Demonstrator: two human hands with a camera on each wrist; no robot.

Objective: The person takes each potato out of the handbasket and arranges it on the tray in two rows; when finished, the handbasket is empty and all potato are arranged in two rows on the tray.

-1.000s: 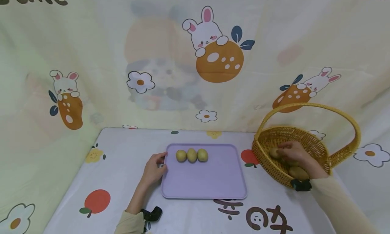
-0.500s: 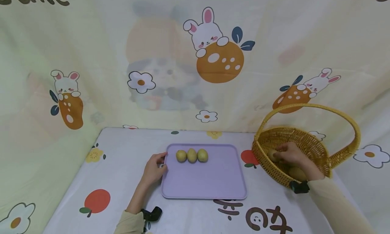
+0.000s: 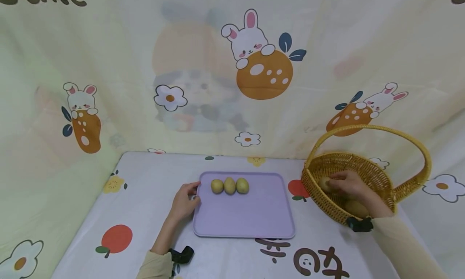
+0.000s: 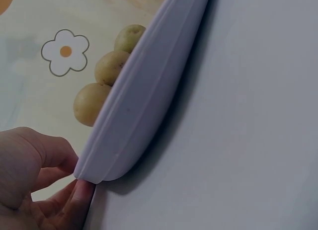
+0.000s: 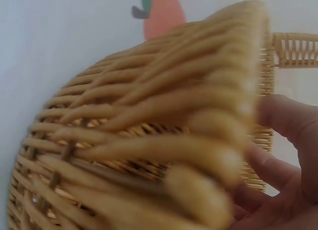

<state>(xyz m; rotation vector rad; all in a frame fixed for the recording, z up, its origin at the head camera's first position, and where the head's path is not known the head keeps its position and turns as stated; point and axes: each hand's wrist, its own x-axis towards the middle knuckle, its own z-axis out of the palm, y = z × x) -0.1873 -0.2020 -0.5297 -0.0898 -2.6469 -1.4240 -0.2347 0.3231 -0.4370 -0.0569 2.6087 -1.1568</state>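
A lilac tray [image 3: 243, 218] lies on the table with three round, yellow-green potato-like items [image 3: 229, 186] in a row near its far edge. At the tray's left edge, my left hand [image 3: 183, 202] pinches the rim between thumb and fingers; the left wrist view shows the rim [image 4: 134, 101] there. Inside the wicker basket [image 3: 327, 204], my right hand [image 3: 350, 186] has its fingers curled round one such item [image 3: 324, 184]. Another [image 3: 356, 208] lies under the wrist. In the right wrist view the basket wall hides the fingertips of my right hand [image 5: 283, 165].
The basket's tall arched handle [image 3: 378, 127] rises over my right hand and leans to the right. A printed cloth [image 3: 152, 166] covers the table, and a patterned curtain [image 3: 203, 137] hangs behind it.
My right hand has shifted slightly left within the basket, and the item at its fingertips has moved a little with it. The left hand and the tray have stayed in place.
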